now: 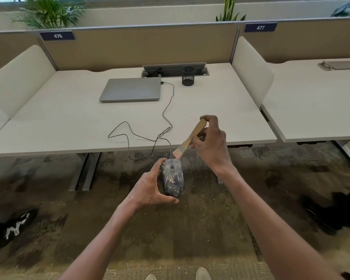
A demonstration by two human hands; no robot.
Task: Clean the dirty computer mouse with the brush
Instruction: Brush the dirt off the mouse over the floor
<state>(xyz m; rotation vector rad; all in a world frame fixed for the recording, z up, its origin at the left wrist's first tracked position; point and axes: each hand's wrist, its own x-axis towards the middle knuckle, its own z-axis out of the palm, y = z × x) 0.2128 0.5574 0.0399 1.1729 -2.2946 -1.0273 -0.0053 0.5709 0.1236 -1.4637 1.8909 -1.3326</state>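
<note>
At the far left, on the carpet, lies a black shoe with white marks (12, 226). Farther back, a closed grey laptop (130, 89) rests on the pale worktop (49, 118), and a thin black cable (166, 114) runs from its right edge in loose loops toward the near edge. The left hand (150, 188) is held out over the floor, in front of the worktop, its fingers and thumb wrapped around the left side and near end of the computer mouse (173, 177), which is dark and blotched with pale dust. Just right of it and a little farther off, the brush (190, 138) slants down with its bristles at the far tip of the mouse. The right hand (210, 142) pinches the wooden handle between thumb and fingers. A black mesh cup (188, 75) stands on the worktop, far behind.
</note>
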